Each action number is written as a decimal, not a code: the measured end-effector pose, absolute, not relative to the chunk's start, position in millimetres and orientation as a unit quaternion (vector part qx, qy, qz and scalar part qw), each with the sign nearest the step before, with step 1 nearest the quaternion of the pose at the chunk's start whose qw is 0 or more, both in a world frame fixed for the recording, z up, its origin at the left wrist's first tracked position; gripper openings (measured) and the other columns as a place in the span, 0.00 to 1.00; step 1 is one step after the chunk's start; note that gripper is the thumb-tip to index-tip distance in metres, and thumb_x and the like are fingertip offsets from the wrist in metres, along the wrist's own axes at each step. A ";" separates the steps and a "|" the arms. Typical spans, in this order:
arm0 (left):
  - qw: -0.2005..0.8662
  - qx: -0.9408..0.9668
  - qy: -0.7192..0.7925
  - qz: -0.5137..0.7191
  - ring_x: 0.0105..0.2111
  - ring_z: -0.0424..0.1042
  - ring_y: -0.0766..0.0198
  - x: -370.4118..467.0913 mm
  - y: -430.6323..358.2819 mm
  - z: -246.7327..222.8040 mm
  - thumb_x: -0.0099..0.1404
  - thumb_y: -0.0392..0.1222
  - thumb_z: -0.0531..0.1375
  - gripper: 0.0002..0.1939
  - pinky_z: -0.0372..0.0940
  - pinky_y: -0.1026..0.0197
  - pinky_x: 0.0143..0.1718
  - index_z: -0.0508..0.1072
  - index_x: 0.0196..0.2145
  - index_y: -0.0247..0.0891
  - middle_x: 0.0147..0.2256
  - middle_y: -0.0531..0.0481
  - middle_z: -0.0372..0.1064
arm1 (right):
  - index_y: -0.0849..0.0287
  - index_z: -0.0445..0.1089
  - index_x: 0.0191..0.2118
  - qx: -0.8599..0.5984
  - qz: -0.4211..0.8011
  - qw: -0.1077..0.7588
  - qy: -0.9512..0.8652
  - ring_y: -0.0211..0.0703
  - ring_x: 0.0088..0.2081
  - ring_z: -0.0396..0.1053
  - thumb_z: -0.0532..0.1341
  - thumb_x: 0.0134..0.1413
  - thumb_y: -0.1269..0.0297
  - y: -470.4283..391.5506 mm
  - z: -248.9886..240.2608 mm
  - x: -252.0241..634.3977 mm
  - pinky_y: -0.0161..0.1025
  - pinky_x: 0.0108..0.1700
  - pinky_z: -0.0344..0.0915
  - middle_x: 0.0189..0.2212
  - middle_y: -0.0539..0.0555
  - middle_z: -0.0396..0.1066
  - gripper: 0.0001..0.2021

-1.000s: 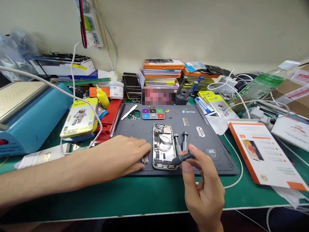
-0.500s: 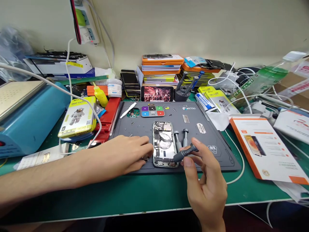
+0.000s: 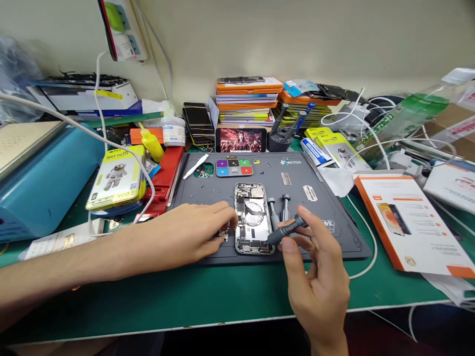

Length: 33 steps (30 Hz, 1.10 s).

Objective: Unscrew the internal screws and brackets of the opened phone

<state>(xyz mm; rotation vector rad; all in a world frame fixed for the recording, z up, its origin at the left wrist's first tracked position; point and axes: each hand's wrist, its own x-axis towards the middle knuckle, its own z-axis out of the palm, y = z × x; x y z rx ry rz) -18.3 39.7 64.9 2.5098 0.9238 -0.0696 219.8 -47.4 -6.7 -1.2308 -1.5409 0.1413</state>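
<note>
R grip (image 3: 317, 269) pinching screwdriver (image 3: 285, 231) nr phone (image 3: 255, 217) btm edge; L grip (image 3: 206, 228) by L edge, hold unclear.

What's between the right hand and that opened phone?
In the head view, a grey screwdriver, held by the right hand, spans that stretch; its far end is over the lower end of the phone. Whether it touches, I cannot tell.

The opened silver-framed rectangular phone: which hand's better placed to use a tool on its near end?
Probably the right hand: it holds a dark grey cylindrical screwdriver over the phone's near end. The left hand is at a small metallic part.
</note>
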 end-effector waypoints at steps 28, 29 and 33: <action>0.392 0.838 0.370 0.079 0.39 0.73 0.64 -5.2 44.2 48.8 0.75 0.41 0.62 0.11 0.66 0.59 0.41 0.70 0.53 0.45 0.49 0.54 0.73 | 0.46 0.65 0.71 -0.499 -0.003 0.541 -0.677 0.48 0.45 0.82 0.67 0.60 0.84 -49.6 -4.1 215.6 0.50 0.47 0.85 0.58 0.56 0.79 0.38; 0.396 0.837 0.368 0.085 0.39 0.73 0.64 -4.5 44.2 47.3 0.75 0.41 0.62 0.11 0.66 0.59 0.40 0.70 0.53 0.45 0.49 0.54 0.73 | 0.46 0.65 0.71 -0.491 0.000 0.539 -0.684 0.48 0.46 0.82 0.66 0.60 0.84 -49.2 -3.4 215.8 0.51 0.48 0.85 0.58 0.56 0.79 0.38; 0.398 0.838 0.361 0.100 0.37 0.72 0.65 -2.3 44.0 41.8 0.75 0.40 0.63 0.09 0.65 0.60 0.40 0.71 0.52 0.45 0.49 0.56 0.73 | 0.46 0.64 0.72 -0.469 0.013 0.546 -0.694 0.47 0.49 0.81 0.65 0.60 0.86 -47.3 -2.0 216.6 0.52 0.52 0.84 0.59 0.54 0.78 0.39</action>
